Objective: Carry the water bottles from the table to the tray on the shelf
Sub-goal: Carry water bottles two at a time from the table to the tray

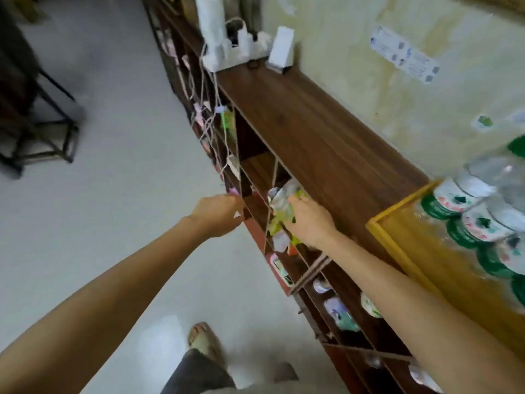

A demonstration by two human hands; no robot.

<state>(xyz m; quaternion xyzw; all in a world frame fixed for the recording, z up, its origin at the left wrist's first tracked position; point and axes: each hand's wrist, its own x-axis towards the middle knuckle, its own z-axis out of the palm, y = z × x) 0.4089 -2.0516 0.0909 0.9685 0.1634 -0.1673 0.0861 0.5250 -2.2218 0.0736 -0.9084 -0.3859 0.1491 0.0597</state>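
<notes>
A yellow wooden tray (397, 226) sits on the brown shelf top (312, 132) at the right. Several clear water bottles (480, 220) with green caps and white-and-green labels lie in it, blurred and partly cut off by the frame edge. My right hand (309, 220) is stretched out left of the tray, fingers loosely spread over a cubby of yellow-green packets (284, 206); I see nothing gripped in it. My left hand (218, 214) hangs at the shelf's front edge with loosely curled fingers and nothing in it. No table with bottles is in view.
The shelf runs along a pale wall, with open cubbies (255, 172) below holding small packets and cups. White chargers and a power strip (235, 49) stand at its far end, cables dangling. A dark metal stand (42, 132) is at the left on the pale floor. My sandalled foot (203, 342) is below.
</notes>
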